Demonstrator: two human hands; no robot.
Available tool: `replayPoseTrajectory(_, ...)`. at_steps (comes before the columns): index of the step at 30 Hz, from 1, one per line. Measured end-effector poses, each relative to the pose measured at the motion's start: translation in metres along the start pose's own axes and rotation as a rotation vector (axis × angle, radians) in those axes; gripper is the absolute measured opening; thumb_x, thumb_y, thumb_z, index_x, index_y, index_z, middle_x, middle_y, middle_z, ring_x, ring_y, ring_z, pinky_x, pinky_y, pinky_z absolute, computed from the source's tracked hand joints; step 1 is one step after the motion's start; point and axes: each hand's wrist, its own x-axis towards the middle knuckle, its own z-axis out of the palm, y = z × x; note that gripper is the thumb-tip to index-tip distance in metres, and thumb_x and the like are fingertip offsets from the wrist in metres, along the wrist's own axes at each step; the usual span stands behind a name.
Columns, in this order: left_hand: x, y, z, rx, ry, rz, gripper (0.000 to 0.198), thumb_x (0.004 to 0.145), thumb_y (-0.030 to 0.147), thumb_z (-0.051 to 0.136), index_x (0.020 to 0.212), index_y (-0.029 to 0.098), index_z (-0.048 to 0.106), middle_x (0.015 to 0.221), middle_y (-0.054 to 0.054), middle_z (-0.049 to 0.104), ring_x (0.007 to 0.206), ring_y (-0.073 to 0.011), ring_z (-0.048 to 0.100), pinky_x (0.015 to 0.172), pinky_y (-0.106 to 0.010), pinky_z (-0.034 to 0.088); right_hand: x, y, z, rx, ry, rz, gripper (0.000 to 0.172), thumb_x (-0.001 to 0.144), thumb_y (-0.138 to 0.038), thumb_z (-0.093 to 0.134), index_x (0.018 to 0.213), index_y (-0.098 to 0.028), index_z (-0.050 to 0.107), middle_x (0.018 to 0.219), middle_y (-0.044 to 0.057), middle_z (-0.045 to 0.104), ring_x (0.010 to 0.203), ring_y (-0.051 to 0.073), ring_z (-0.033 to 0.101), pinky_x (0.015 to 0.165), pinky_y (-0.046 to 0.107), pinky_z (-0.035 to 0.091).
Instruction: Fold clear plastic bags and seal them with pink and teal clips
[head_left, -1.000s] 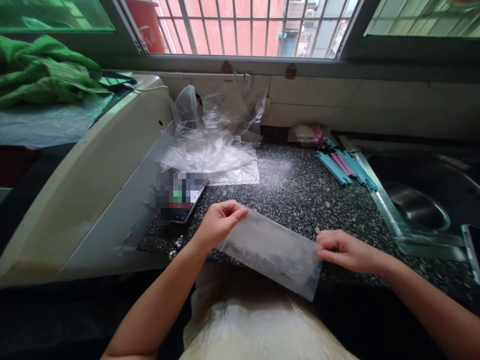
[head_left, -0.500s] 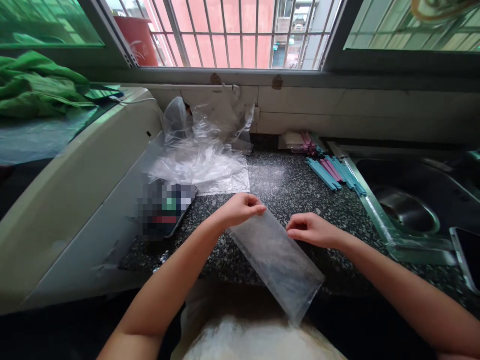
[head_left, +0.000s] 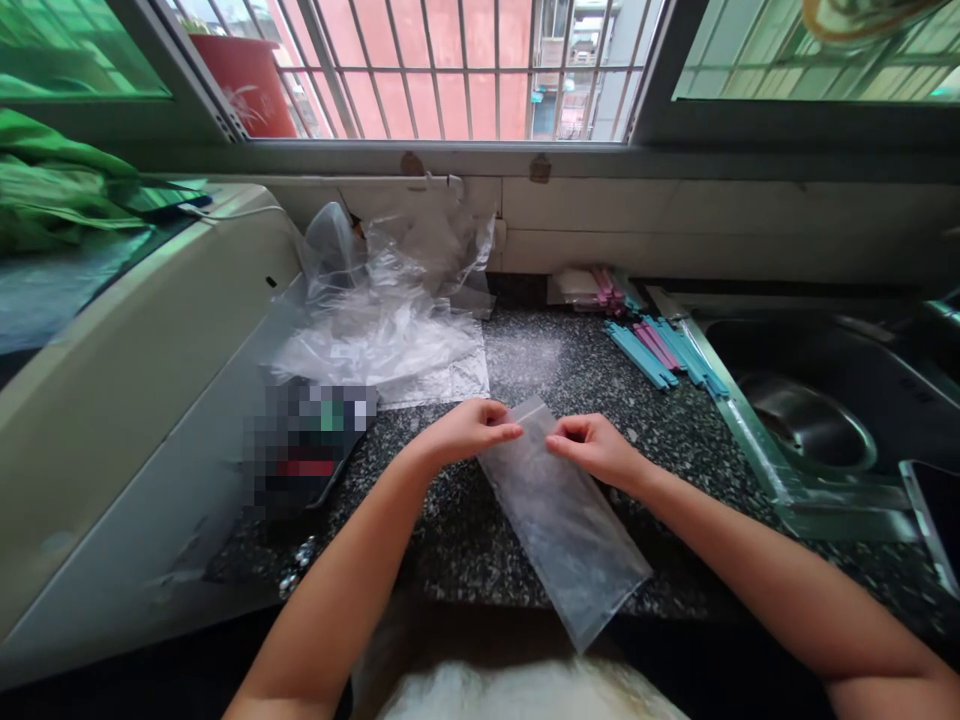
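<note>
A clear plastic bag [head_left: 566,530], long and flat, hangs down from my two hands over the front edge of the counter. My left hand [head_left: 480,428] pinches its upper left edge between thumb and fingers. On the other side, my right hand [head_left: 589,445] is closed on the bag's upper right edge. The bag's top end shows between the hands. Beyond them lies a pile of crumpled clear plastic bags [head_left: 390,330] on the speckled dark counter [head_left: 450,510].
Blue and pink strips [head_left: 660,350] lie in a bunch at the back right, beside a steel sink [head_left: 810,420]. Left of my arms is a blurred-out dark device [head_left: 311,440]. A white appliance [head_left: 172,320] with green cloth [head_left: 60,190] on it borders the left. A phone-like device [head_left: 930,510] lies far right.
My right hand has moved left and now grips the bag's upper edge; before, it was apart from the top end. The view has shifted slightly right.
</note>
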Motion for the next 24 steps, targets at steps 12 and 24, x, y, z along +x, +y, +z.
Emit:
replayPoseTrajectory(12,-0.0052,0.0002,0.0031,-0.05,-0.082,-0.004,0.03,0.072,0.043,0.053,0.06,0.016,0.048,0.056,0.006,0.037,0.052,-0.0085,0.032,0.05,-0.023,0.023,0.0097,-0.0047,0.0007,0.098,0.106,0.022,0.028,0.067,-0.043,0.06,0.063,-0.015,0.056,0.059,-0.002,0.051,0.056,0.009,0.043,0.054,0.023,0.034)
replayPoseTrajectory(24,-0.0037,-0.0036,-0.0017,-0.219,0.011,-0.051,0.034,0.068,0.048,0.055,0.067,0.014,0.053,0.059,0.004,0.04,0.055,-0.0087,0.034,0.053,-0.023,0.023,0.0017,-0.0083,-0.0011,0.178,0.256,-0.001,0.024,0.065,-0.037,0.062,0.058,-0.015,0.058,0.057,-0.002,0.051,0.057,0.009,0.043,0.057,0.024,0.034)
